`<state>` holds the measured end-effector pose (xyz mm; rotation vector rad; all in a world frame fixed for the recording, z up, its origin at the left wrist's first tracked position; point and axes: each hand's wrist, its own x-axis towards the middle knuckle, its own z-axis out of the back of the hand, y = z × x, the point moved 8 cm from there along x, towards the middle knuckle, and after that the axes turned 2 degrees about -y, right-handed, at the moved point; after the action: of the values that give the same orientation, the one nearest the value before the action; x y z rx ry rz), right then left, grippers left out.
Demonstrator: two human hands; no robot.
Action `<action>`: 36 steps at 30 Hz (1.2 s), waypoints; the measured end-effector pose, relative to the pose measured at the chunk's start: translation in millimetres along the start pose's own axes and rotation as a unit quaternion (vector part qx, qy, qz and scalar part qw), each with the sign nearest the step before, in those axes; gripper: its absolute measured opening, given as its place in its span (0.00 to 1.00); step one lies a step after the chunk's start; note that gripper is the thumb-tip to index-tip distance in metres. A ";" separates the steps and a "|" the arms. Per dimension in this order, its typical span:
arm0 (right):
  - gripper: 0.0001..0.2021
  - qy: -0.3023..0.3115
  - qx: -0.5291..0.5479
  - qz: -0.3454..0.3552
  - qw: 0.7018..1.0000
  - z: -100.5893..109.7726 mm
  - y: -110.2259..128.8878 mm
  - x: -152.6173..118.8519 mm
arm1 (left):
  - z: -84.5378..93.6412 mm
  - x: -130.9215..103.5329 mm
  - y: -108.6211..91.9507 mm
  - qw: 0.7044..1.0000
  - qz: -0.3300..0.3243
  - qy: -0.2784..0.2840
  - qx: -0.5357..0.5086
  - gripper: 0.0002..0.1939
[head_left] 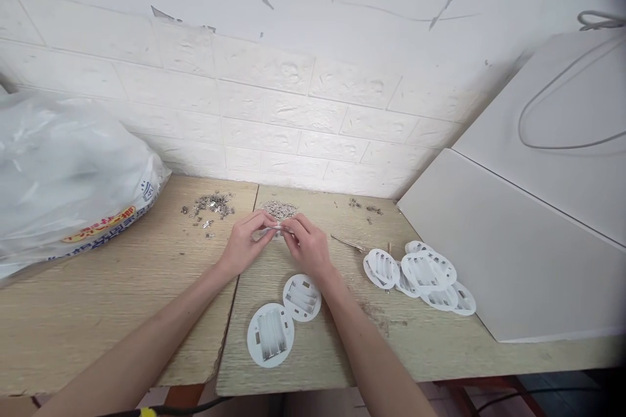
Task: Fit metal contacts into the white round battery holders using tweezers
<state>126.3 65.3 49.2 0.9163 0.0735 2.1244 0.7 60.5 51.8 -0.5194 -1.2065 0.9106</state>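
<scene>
My left hand [248, 239] and my right hand [308, 241] meet over the table, fingers closed from both sides on a thin whitish piece [279, 228]. It is seen edge-on and mostly covered by the fingers, so its kind is unclear. Just behind the fingertips lies a heap of small shiny metal parts [280, 210]. Nearer me, two white round battery holders with slotted compartments rest on the table: a larger one [271, 335] and, touching its upper right, another [302, 298] close to my right wrist.
On the right, several white battery holders [424, 272] lie in an overlapping pile, with a slim metal tool [348, 243] beside it. More metal bits [213, 204] are scattered left. A stuffed plastic bag [73, 169] stands far left; a pale panel [518, 254] bounds the right.
</scene>
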 end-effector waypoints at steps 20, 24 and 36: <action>0.03 0.076 0.317 -0.256 0.910 -29.6 -30.5 -4.0 | -11.5 -5.5 31.8 0.967 0.183 0.095 0.153 0.10; 0.03 0.113 0.319 -0.287 0.896 -36.2 -33.0 -8.7 | -15.3 -9.5 34.9 0.957 0.198 0.121 0.174 0.09; 0.04 0.130 0.291 -0.309 0.896 -46.1 -39.5 -13.1 | -19.9 -12.1 37.7 0.947 0.204 0.150 0.198 0.08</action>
<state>128.5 94.0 -5.9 0.7783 1.0472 1.6071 6.5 73.9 10.0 -0.5646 -0.6211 1.3381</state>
